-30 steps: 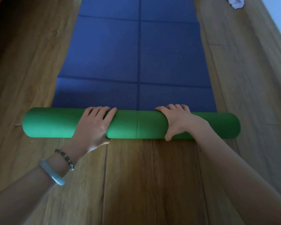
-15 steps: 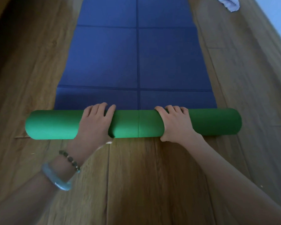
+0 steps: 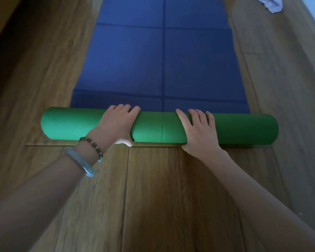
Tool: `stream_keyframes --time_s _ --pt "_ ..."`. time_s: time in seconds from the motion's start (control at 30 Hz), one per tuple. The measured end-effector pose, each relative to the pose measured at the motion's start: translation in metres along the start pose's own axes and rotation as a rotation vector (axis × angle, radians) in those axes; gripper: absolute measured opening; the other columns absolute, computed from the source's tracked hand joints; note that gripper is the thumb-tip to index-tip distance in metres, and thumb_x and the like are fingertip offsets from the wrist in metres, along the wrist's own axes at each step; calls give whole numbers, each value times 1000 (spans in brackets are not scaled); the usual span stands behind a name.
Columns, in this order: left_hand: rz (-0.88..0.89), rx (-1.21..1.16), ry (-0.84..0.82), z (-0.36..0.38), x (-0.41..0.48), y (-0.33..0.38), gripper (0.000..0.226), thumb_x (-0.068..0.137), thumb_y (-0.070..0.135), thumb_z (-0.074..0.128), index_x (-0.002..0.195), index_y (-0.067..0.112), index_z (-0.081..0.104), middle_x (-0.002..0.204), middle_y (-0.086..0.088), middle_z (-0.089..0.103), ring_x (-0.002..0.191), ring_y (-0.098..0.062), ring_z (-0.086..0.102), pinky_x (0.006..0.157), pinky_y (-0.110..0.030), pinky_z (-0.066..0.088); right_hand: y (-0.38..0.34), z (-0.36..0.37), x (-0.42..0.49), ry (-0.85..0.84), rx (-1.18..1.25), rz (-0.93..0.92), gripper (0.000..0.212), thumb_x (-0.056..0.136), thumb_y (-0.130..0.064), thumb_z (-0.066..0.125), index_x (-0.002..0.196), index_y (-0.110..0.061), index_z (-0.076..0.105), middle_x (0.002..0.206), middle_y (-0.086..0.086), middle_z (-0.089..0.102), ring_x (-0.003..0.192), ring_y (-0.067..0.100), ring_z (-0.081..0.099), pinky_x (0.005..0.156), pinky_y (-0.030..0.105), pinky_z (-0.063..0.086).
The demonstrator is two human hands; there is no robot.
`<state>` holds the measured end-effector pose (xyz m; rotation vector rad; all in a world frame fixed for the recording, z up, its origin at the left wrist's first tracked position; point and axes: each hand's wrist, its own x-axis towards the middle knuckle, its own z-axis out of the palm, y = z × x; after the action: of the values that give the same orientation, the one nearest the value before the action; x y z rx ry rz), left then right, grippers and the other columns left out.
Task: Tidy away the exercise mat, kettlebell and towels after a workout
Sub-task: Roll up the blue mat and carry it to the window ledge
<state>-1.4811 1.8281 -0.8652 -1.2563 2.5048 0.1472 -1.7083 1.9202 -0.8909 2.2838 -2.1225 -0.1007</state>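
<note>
Here the exercise mat (image 3: 162,66) lies on the wooden floor (image 3: 153,197), its near end rolled into a green tube. The left hand (image 3: 116,124) and the right hand (image 3: 198,130) press flat-fingered on top. A white towel (image 3: 271,4) lies near the floor's far right edge.

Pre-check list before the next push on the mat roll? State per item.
1. Left hand on the green roll: ok, palm flat on top, fingers over the far side.
2. Right hand on the roll: ok, same pose; neither is a closed grip.
3. Hands either side of the centre seam: ok.
4. Roll square to the blue flat part: cannot tell; the right end sits slightly lower in frame, perhaps lens distortion.
5. Path ahead on the mat: ok, nothing lies on it.
6. White towel: ok, on the floor beside the mat.
</note>
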Motion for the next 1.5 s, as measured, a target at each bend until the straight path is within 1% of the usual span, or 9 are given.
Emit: stream_keyframes --time_s 0.17,0.33,0.7,0.9,1.0,1.1,1.27,1.4,1.5 --pt "-9 -51 0 -5 7 -5 105 52 51 82 137 23 27 123 -2 47 114 -22 42 98 -35 32 5 -5 15 -20 -11 -4 104 52 -29 83 141 -21 30 131 14 49 121 33 45 106 52 28" --pt "-47 -21 210 15 -12 6 114 51 49 86 144 18 28 134 -10 45 125 -29 40 109 -41 24 6 -7 18 -55 4 -4 102 54 -29 81 141 -23 28 133 11 46 123 31 42 107 50 25" --pt "-27 -21 275 27 -46 20 105 25 44 89 120 12 57 99 -12 63 90 -30 59 82 -41 43 -1 -7 -22 -59 12 -34 98 47 -34 81 134 -23 36 122 10 56 112 29 52 100 50 35" --pt "54 -28 106 32 -81 30 105 27 57 77 122 22 47 99 -2 62 89 -24 57 80 -39 42 -11 -24 -61 -303 60 -97 98 66 -45 71 145 -27 14 139 5 38 128 25 35 111 46 20" --pt "106 -52 -62 22 -80 30 99 50 59 72 135 31 28 121 7 48 111 -17 43 96 -34 30 -12 -31 -62 -385 92 -107 100 65 -47 70 144 -29 11 138 2 36 126 24 35 109 44 21" --pt "98 -112 -115 14 -69 26 99 51 61 72 134 35 24 121 9 45 110 -14 40 95 -30 29 -7 -34 -48 -462 96 -126 104 59 -49 73 141 -31 14 131 1 41 121 23 39 105 44 27" --pt "81 -130 27 16 -75 22 117 47 61 79 143 32 19 143 1 30 129 -22 34 106 -38 26 2 -40 -17 -654 166 -131 108 53 -45 79 141 -30 17 127 -1 42 116 21 41 102 45 30" --pt "8 -120 225 35 -85 42 126 25 60 87 132 19 37 134 -12 50 115 -32 53 101 -44 32 8 -46 5 -817 287 -95 111 50 -40 84 141 -32 21 129 -5 45 115 19 45 99 41 35" --pt "8 -62 284 45 -80 49 126 24 52 90 131 12 39 124 -17 57 113 -34 55 101 -46 29 10 -49 12 -875 330 -59 114 51 -40 85 143 -34 17 135 -4 41 122 20 41 105 44 30"
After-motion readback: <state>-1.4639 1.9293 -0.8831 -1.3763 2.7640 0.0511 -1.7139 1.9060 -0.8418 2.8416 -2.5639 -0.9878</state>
